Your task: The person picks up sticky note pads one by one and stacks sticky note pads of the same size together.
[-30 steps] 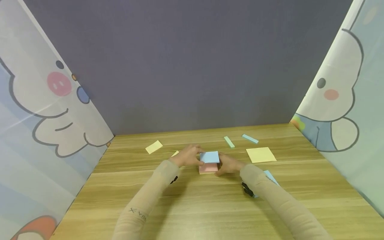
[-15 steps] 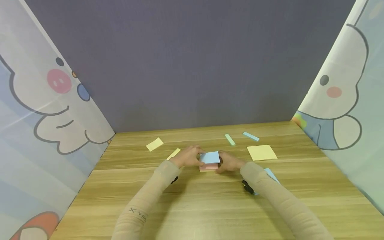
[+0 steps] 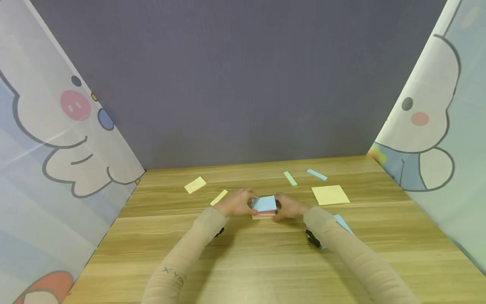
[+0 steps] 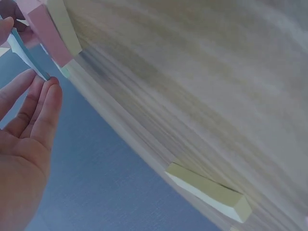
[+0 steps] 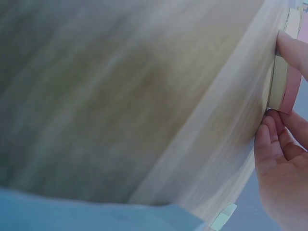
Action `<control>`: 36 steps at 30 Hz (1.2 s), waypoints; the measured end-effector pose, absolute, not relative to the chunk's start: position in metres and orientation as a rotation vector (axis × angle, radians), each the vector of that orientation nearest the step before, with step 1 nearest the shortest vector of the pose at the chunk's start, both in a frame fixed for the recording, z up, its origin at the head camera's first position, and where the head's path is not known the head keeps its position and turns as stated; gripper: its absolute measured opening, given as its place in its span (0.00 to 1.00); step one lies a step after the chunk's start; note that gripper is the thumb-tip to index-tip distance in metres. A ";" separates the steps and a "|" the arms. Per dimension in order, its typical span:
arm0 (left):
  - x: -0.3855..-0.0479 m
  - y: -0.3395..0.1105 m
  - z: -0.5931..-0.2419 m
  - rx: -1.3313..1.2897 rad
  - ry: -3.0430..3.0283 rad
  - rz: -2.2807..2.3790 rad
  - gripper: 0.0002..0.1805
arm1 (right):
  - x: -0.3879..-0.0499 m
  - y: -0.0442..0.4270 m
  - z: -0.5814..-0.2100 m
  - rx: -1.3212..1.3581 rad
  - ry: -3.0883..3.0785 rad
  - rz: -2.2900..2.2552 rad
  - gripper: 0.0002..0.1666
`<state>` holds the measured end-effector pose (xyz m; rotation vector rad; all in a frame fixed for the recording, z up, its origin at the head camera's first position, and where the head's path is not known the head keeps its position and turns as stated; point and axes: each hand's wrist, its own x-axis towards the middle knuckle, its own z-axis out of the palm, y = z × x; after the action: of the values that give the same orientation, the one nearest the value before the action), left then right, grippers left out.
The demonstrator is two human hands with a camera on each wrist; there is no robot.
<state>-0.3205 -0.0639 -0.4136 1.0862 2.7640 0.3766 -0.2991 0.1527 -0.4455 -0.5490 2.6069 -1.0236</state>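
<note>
My left hand (image 3: pixel 237 202) pinches a light blue sticky note pad (image 3: pixel 264 204) between thumb and fingertips. In the left wrist view the blue pad (image 4: pixel 28 55) is tilted, its edge turned to the camera. Just below it lies a pink sticky note pad (image 4: pixel 49 34), stacked on a pale yellow pad (image 4: pixel 65 26). The right hand (image 3: pixel 289 206) grips this lower stack from its right side. In the right wrist view, its thumb and fingers are at the edges of the yellow pad (image 5: pixel 279 82) and the pink pad (image 5: pixel 291 89).
Around the wooden table (image 3: pixel 262 270) lie a yellow pad (image 3: pixel 195 185), a narrow yellow strip pad (image 3: pixel 219 197), a green strip (image 3: pixel 290 178), a blue strip (image 3: pixel 317 175) and a large yellow pad (image 3: pixel 330 195). Another blue pad (image 3: pixel 343 223) is partly under the right forearm.
The left hand has lowered the blue pad toward the pink one, so less pink shows beneath it. The right hand stays nearly in place. The narrow yellow strip has come into fuller view.
</note>
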 end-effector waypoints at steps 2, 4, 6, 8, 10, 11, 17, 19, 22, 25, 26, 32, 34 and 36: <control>-0.320 -0.065 -0.416 1.089 2.752 0.397 0.28 | -0.299 0.152 -0.446 -0.541 2.610 -1.017 0.30; -0.320 -0.066 -0.417 1.091 2.736 0.421 0.28 | -0.298 0.151 -0.445 -0.535 2.618 -1.007 0.29; -0.320 -0.066 -0.419 1.093 2.727 0.427 0.29 | -0.298 0.151 -0.446 -0.538 2.630 -0.996 0.30; -0.320 -0.066 -0.420 1.089 2.724 0.422 0.29 | -0.298 0.151 -0.446 -0.542 2.638 -0.982 0.30; -0.320 -0.067 -0.421 1.084 2.717 0.419 0.29 | -0.298 0.151 -0.447 -0.540 2.649 -0.964 0.32; -0.320 -0.067 -0.422 1.081 2.715 0.419 0.29 | -0.298 0.151 -0.447 -0.538 2.654 -0.955 0.32; -0.319 -0.068 -0.423 1.086 2.710 0.433 0.29 | -0.298 0.150 -0.447 -0.550 2.670 -0.959 0.35; -0.319 -0.068 -0.422 1.090 2.708 0.431 0.29 | -0.298 0.150 -0.447 -0.559 2.671 -0.961 0.34; -0.317 -0.068 -0.422 1.097 2.715 0.417 0.28 | -0.298 0.151 -0.447 -0.550 2.668 -0.952 0.32; -0.315 -0.068 -0.422 1.098 2.722 0.406 0.28 | -0.298 0.151 -0.448 -0.538 2.649 -0.962 0.31; -0.315 -0.068 -0.422 1.097 2.723 0.406 0.28 | -0.298 0.151 -0.448 -0.534 2.647 -0.967 0.31; -0.313 -0.066 -0.420 1.088 2.717 0.376 0.29 | -0.298 0.153 -0.447 -0.561 2.664 -0.954 0.32; -0.314 -0.065 -0.420 1.082 2.719 0.361 0.29 | -0.298 0.153 -0.447 -0.561 2.668 -0.941 0.33; -0.314 -0.065 -0.421 1.084 2.719 0.353 0.29 | -0.298 0.153 -0.447 -0.554 2.668 -0.939 0.34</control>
<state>-0.3141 -0.0651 -0.4208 1.0836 2.7186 0.3531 -0.2976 0.1527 -0.4474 -0.5536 2.6675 -0.9394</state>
